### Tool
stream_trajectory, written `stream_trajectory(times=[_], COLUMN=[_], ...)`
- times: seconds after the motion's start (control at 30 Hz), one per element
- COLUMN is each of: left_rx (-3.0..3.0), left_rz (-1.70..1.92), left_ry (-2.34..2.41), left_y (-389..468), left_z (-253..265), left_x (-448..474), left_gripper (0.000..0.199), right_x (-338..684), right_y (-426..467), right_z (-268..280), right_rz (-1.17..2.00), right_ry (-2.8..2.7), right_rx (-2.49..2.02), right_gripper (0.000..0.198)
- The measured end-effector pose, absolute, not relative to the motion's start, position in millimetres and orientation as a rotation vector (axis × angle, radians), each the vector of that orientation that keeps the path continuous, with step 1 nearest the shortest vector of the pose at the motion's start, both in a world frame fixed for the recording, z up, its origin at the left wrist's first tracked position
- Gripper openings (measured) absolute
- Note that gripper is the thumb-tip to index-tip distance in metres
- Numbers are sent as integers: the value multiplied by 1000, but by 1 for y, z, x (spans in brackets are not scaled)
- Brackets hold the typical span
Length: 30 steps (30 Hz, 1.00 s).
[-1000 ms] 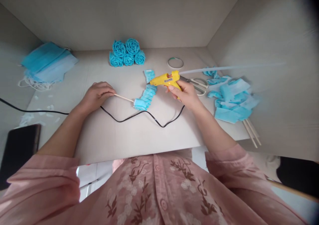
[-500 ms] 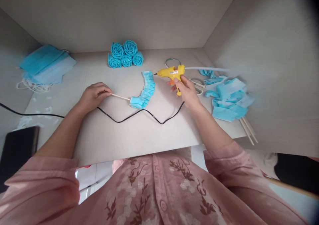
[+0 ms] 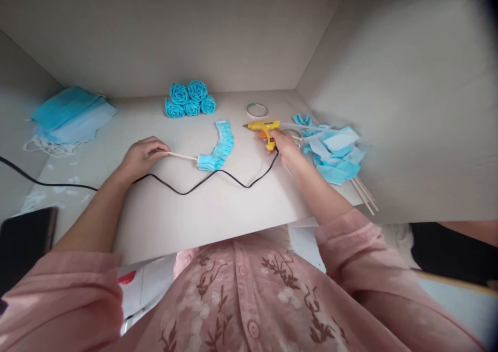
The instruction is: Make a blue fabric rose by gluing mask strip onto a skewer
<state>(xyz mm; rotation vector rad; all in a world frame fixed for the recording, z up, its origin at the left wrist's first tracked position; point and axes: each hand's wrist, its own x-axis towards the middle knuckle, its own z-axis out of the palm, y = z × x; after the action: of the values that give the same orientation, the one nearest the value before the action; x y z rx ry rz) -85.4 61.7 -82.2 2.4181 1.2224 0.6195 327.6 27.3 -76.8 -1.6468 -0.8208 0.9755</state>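
My left hand (image 3: 144, 156) is closed on the end of a thin wooden stick (image 3: 182, 156). The stick's other end meets a pleated light-blue strip (image 3: 222, 145), which curves away across the table. In my right hand (image 3: 283, 143) is a yellow hot glue gun (image 3: 265, 127), gripped by its handle, with the nozzle pointing left. The nozzle is apart from the strip, to the right of its far end. A pale glue stick (image 3: 290, 125) extends from the gun's back.
Rolled blue rosettes (image 3: 192, 107) are stacked at the back. Face masks (image 3: 72, 110) lie at left, near a black phone (image 3: 29, 235). A black cord (image 3: 182, 192) crosses the table. Blue scraps (image 3: 336, 152), wooden sticks (image 3: 364, 196), partly hidden scissors (image 3: 294, 135) and a ring (image 3: 257, 110) are at right.
My right hand has lowered the glue gun to the table's level, slightly away from the strip's end. My left hand still holds the stick. The whole view has shifted a little.
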Motion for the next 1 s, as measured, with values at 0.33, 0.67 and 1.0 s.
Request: stream_trajectory(times=[0.33, 0.67, 1.0], left_rx=[2401, 2431, 2467], left_rz=[604, 638, 674], left_ry=[1253, 1185, 1135], left_y=[65, 62, 56], left_z=[-86, -82, -78], left_x=[-82, -81, -80], left_gripper=[30, 31, 27], right_x=[328, 271, 239], right_y=[-26, 20, 71], right_z=[-56, -65, -53], right_rz=[208, 516, 670], right_ry=[-1784, -2178, -2707], right_rx=[-1866, -1371, -887], right_gripper=[35, 26, 16])
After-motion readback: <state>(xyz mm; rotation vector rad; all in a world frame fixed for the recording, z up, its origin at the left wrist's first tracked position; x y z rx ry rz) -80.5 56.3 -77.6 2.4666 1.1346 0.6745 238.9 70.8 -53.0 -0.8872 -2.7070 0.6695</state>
